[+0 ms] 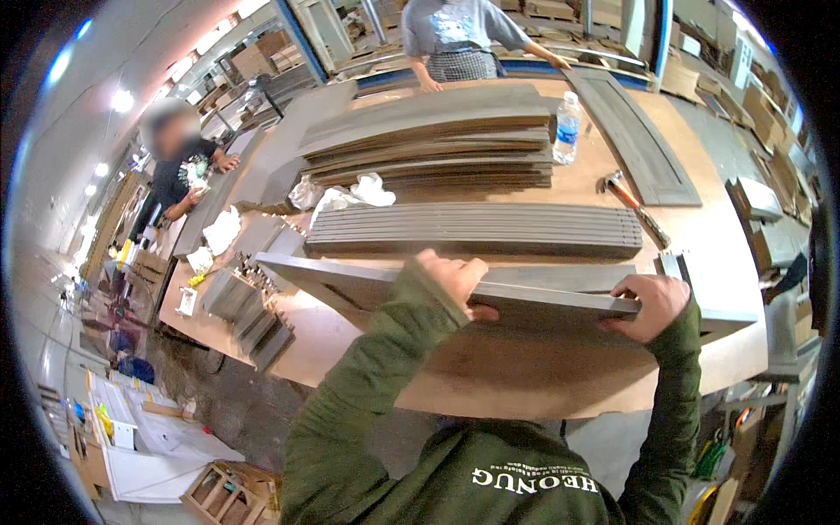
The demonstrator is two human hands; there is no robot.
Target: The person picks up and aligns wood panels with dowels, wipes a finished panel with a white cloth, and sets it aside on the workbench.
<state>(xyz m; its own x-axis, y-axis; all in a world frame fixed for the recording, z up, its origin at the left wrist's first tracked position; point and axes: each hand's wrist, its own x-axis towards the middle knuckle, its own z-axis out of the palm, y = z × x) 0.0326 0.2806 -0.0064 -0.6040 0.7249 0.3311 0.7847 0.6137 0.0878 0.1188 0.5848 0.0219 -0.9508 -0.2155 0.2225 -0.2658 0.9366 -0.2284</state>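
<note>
While left hand (455, 284) and right hand (654, 306) grip the panel (556, 303) by its edge, fingers closed, even support should limit twisting

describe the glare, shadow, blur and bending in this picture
In the head view, a ceiling lamp at upper left glares white; the near tabletop looks darker below the gray framed panel; the left co-worker's head is blurred out; straight edges bow toward the rim, and the corners go black.
</note>
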